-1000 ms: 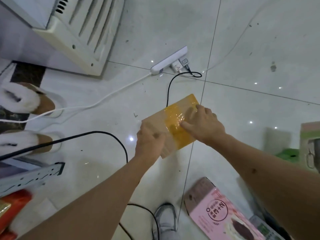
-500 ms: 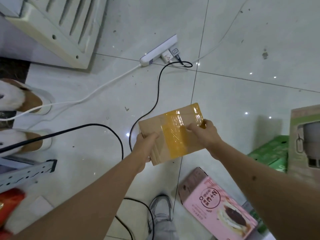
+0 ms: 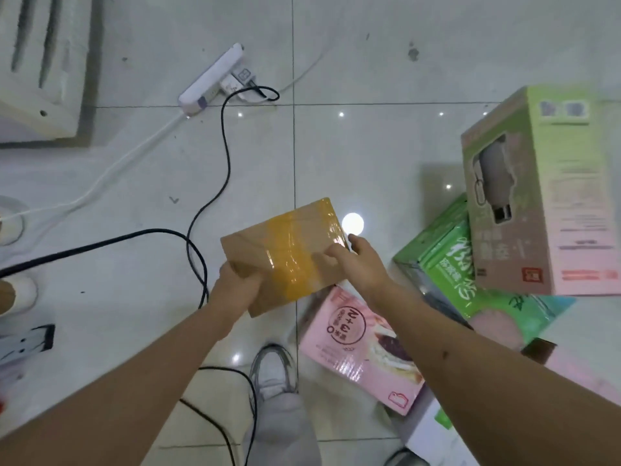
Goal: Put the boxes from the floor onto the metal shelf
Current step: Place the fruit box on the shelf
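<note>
Head view, left hand (image 3: 235, 287) and right hand (image 3: 361, 264) gripping taped cardboard box (image 3: 282, 253) above tiled floor (image 3: 353, 156)

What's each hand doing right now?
Left hand: grips the cardboard box at its near-left corner.
Right hand: grips the same box's right edge.

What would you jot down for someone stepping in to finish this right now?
Left hand grips the near-left corner of the taped cardboard box; right hand grips its right edge. The box is held above the floor.
Not yet shelved: pink box, green box and tall box, all on the floor at right.
The metal shelf is out of view.
Left: shelve the held box, then the others. Mind the black cable underfoot.
</note>
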